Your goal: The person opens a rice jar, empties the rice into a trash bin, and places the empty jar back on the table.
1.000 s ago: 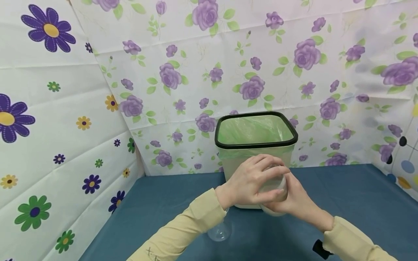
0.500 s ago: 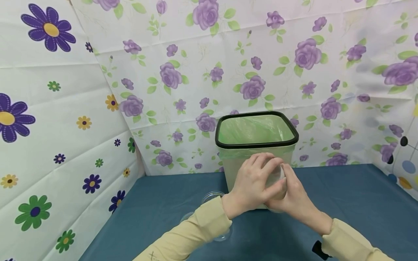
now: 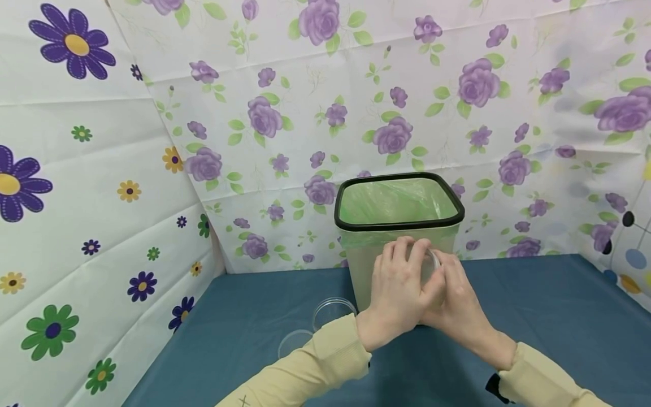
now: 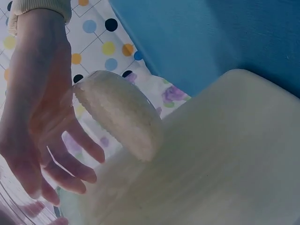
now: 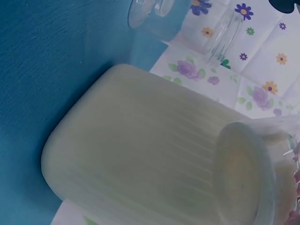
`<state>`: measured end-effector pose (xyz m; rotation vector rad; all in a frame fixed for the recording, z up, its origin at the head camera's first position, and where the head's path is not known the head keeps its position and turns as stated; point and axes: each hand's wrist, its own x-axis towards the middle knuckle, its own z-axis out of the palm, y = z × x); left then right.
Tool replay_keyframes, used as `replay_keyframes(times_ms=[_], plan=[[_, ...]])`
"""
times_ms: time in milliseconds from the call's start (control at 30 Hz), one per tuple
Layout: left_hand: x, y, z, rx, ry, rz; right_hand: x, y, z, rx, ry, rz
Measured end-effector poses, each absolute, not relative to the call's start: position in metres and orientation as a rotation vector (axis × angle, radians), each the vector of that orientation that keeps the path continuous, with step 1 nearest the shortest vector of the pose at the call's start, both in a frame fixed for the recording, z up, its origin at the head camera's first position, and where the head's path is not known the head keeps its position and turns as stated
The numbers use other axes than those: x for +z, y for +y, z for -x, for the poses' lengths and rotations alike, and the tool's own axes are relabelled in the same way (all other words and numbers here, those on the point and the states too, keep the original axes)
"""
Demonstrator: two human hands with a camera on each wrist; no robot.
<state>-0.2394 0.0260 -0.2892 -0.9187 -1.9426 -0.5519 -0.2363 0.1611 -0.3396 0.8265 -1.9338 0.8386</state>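
Both hands hold a clear jar in front of the bin, mostly hidden by the fingers. My left hand grips the jar's upper end from the left, fingers curled over it. From the right, my right hand wraps round the jar's body. Pale, grainy contents show in the jar in the left wrist view, heaped on a slant. Its round base fills the lower right of the right wrist view. Behind my left forearm stands another clear jar, with a clear round rim beside it.
A pale bin with a black rim and green liner stands behind the hands, near the flowered back sheet. A blue cloth covers the table. Patterned sheets also hang at both sides.
My left hand has turned on the jar's upper end and its wrist has shifted slightly right. The second jar's rim and a round rim beside it have come into view. The right hand stays nearly in place.
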Motion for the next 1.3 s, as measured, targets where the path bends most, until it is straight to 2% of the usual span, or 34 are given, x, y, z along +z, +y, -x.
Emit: replay_keyframes(times_ms=[367, 733, 1000, 1300], plan=[[-0.286, 0.024, 0.234, -0.583, -2.136, 0.846, -0.337, 0.159, 0.235, 0.726, -1.947, -0.780], [-0.262, 0.015, 0.225, -0.575, -2.565, 0.788, -0.331, 0.164, 0.228, 0.769, -2.072, -0.803], [-0.253, 0.002, 0.233, -0.437, -1.990, 1.049, -0.326, 0.168, 0.228, 0.832, -2.063, -0.871], [-0.250, -0.008, 0.246, -0.245, -1.722, 1.630, -0.328, 0.174, 0.227, 1.104, -2.208, -0.828]])
